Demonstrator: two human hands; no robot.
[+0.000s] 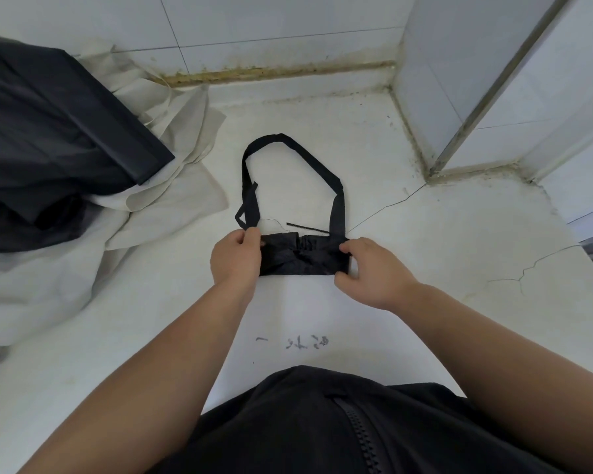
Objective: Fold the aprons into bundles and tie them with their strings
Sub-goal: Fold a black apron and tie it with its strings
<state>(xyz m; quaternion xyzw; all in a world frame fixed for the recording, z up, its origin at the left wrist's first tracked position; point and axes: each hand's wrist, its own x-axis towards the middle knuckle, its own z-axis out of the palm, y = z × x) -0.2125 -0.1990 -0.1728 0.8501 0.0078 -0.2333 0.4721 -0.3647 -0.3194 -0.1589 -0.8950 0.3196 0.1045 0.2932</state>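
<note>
A black apron, folded into a narrow bundle [300, 256], lies on the white counter [425, 254] in front of me. Its neck strap [288, 145] arches away from the bundle in a loop, and a thin black string [307, 227] lies just behind the bundle. My left hand [235, 260] grips the bundle's left end, fingers curled over the strap base. My right hand [370, 271] pinches the right end between thumb and fingers.
A heap of dark aprons [48, 138] sits on crumpled off-white cloth [172, 138] at the left. Tiled walls [288, 25] close the back, and a tiled corner pillar [476, 80] juts in at the right. Cracks run across the counter on the right.
</note>
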